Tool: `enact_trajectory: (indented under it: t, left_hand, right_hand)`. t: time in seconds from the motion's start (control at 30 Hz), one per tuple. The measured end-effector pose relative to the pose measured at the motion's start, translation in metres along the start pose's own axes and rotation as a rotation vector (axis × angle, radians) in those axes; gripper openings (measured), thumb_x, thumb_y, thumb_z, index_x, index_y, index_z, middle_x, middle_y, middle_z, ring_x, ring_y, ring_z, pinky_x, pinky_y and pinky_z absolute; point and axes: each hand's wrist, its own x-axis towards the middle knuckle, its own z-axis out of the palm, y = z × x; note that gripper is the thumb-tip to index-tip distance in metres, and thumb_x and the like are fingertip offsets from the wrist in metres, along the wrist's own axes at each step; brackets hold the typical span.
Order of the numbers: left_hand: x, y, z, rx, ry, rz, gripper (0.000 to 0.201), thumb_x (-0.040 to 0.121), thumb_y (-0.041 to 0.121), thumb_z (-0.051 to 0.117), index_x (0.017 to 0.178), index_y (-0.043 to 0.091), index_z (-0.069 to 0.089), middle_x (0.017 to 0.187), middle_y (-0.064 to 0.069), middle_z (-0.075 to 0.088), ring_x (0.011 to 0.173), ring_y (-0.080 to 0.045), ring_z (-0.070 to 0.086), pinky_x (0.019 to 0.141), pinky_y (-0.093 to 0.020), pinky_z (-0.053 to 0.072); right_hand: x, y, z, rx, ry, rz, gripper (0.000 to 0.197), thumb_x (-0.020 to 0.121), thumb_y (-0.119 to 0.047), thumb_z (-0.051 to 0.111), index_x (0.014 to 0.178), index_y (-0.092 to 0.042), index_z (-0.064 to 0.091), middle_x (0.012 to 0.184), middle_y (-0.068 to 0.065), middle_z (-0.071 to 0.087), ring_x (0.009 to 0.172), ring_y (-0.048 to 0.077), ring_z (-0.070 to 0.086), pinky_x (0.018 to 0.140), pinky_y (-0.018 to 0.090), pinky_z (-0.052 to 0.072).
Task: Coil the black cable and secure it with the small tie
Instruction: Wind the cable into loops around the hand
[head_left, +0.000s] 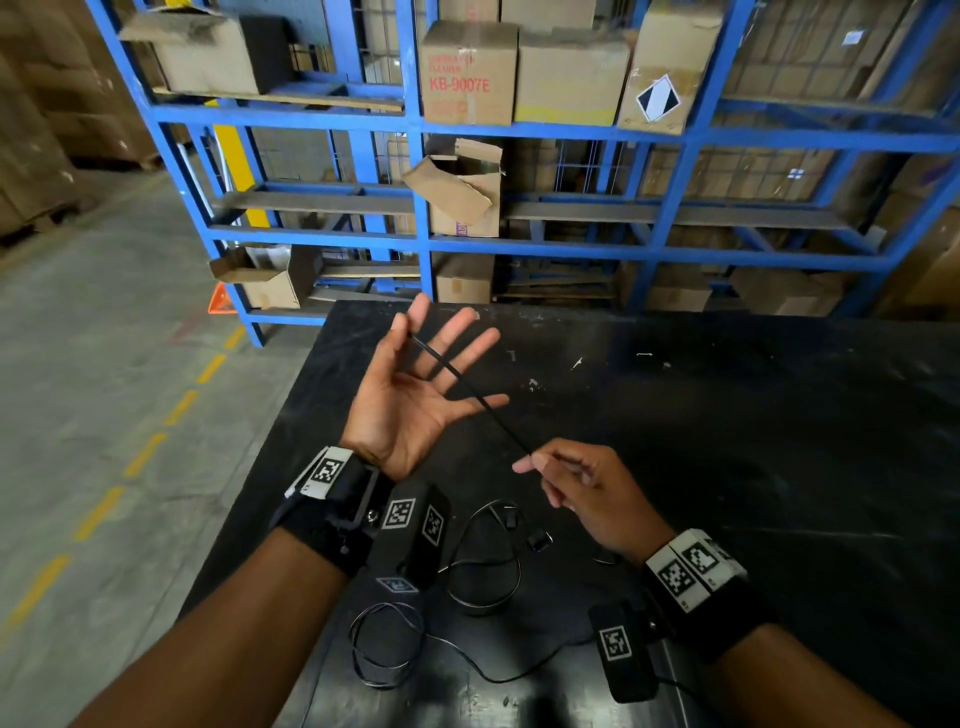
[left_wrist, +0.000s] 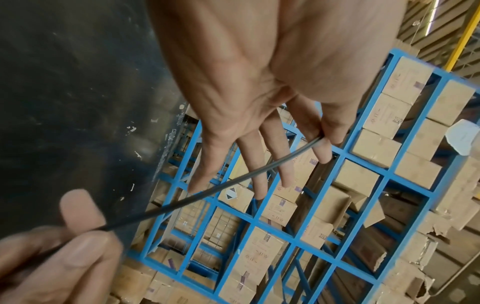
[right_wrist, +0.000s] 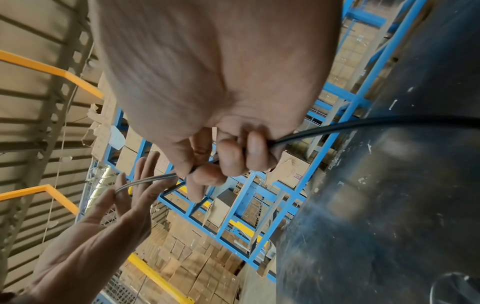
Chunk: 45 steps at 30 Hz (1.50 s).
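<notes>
Left hand (head_left: 410, 395) pinching black cable (head_left: 470, 395) end, thumb-to-forefinger, other fingers splaying wide as former; right hand (head_left: 582, 488) pinching, tensioning cable for first wrap.

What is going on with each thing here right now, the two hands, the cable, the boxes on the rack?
Left hand: palm up, fingers spread, thumb pinching the cable end.
Right hand: pinching the cable lower down.
Black cable: taut between the hands, the rest lying in loose loops on the table.
Cardboard box: torn open on the blue rack.
</notes>
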Motion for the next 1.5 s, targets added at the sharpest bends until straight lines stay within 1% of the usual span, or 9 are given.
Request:
enact_trajectory:
  t: [0.27, 0.47, 0.6, 0.8, 0.97, 1.03, 1.13, 1.27, 1.5]
  left_hand:
    - [0.003, 0.031, -0.003, -0.123, -0.247, 0.044, 0.037, 0.104, 0.044, 0.041, 0.116, 0.035, 0.074, 0.160, -0.009, 0.047, 0.148, -0.044, 0.041, 0.095, -0.092, 0.025]
    - [-0.007, 0.026, 0.005, -0.146, -0.456, -0.200, 0.039, 0.104, 0.041, 0.043, 0.129, 0.026, 0.069, 0.156, -0.016, 0.050, 0.149, -0.054, 0.030, 0.099, -0.094, -0.002]
    - [-0.021, -0.004, 0.004, 0.013, -0.492, -0.428, 0.032, 0.099, 0.042, 0.054, 0.127, 0.033, 0.069, 0.139, -0.018, 0.066, 0.139, -0.051, 0.049, 0.105, -0.090, 0.010]
    - [-0.014, -0.029, 0.000, 0.374, -0.229, -0.580, 0.041, 0.097, 0.046, 0.052, 0.134, 0.035, 0.064, 0.139, -0.022, 0.066, 0.130, -0.045, 0.061, 0.110, -0.080, 0.027]
    - [-0.001, -0.026, -0.006, 0.502, -0.121, -0.533, 0.049, 0.099, 0.048, 0.048, 0.145, 0.033, 0.054, 0.136, -0.020, 0.068, 0.127, -0.038, 0.065, 0.110, -0.076, 0.032]
    - [0.006, -0.020, -0.011, 0.474, -0.101, -0.466, 0.047, 0.102, 0.048, 0.043, 0.145, 0.032, 0.055, 0.138, -0.019, 0.067, 0.130, -0.039, 0.063, 0.109, -0.076, 0.033]
    - [0.017, -0.006, -0.014, 0.391, -0.051, -0.347, 0.044, 0.104, 0.048, 0.040, 0.145, 0.038, 0.053, 0.137, -0.016, 0.069, 0.128, -0.037, 0.064, 0.106, -0.074, 0.037]
    - [0.031, 0.021, -0.011, 0.188, -0.034, -0.167, 0.039, 0.107, 0.048, 0.034, 0.140, 0.040, 0.054, 0.146, -0.018, 0.061, 0.132, -0.042, 0.059, 0.093, -0.077, 0.047]
    - [0.031, 0.052, 0.003, 0.056, -0.180, -0.065, 0.039, 0.106, 0.049, 0.032, 0.131, 0.039, 0.061, 0.145, -0.016, 0.059, 0.137, -0.047, 0.053, 0.096, -0.085, 0.038]
  right_hand:
    - [0.000, 0.010, -0.019, 0.006, -0.076, 0.156, 0.025, 0.105, -0.017, 0.053, 0.106, -0.009, 0.077, 0.059, 0.003, 0.051, 0.052, 0.006, 0.046, 0.049, 0.013, 0.035]
    - [0.012, 0.026, -0.039, 0.062, 0.039, 0.346, 0.031, 0.105, -0.028, 0.054, 0.091, -0.013, 0.077, 0.056, 0.000, 0.045, 0.043, 0.007, 0.034, 0.043, 0.018, 0.026]
    - [0.044, -0.005, -0.050, 0.027, 0.156, 0.265, 0.028, 0.104, -0.022, 0.055, 0.086, -0.011, 0.073, 0.048, -0.002, 0.044, 0.035, 0.002, 0.033, 0.038, 0.014, 0.026]
    - [0.074, -0.088, -0.054, -0.313, 0.008, -0.040, 0.018, 0.097, -0.019, 0.067, 0.093, -0.003, 0.075, 0.056, -0.007, 0.063, 0.046, -0.002, 0.052, 0.051, 0.010, 0.041]
    - [0.063, -0.117, -0.033, -0.386, -0.047, -0.172, 0.012, 0.095, -0.015, 0.070, 0.093, -0.006, 0.077, 0.077, -0.007, 0.078, 0.069, 0.000, 0.073, 0.067, 0.011, 0.051]
    - [0.053, -0.118, -0.027, -0.324, -0.035, -0.169, 0.015, 0.100, -0.015, 0.064, 0.099, -0.009, 0.077, 0.062, -0.013, 0.072, 0.053, 0.000, 0.065, 0.058, 0.012, 0.047]
    - [0.038, -0.105, -0.012, -0.171, -0.049, -0.134, 0.024, 0.104, -0.015, 0.055, 0.113, -0.007, 0.076, 0.062, 0.000, 0.070, 0.042, 0.005, 0.052, 0.048, 0.016, 0.042]
    - [0.022, -0.076, 0.008, 0.071, -0.097, 0.020, 0.028, 0.105, -0.015, 0.052, 0.119, -0.005, 0.074, 0.053, 0.009, 0.057, 0.039, 0.003, 0.047, 0.045, 0.011, 0.036]
    - [0.020, -0.011, 0.013, 0.165, -0.077, 0.260, 0.029, 0.106, -0.022, 0.051, 0.110, -0.010, 0.077, 0.055, 0.007, 0.052, 0.043, 0.007, 0.039, 0.042, 0.016, 0.026]
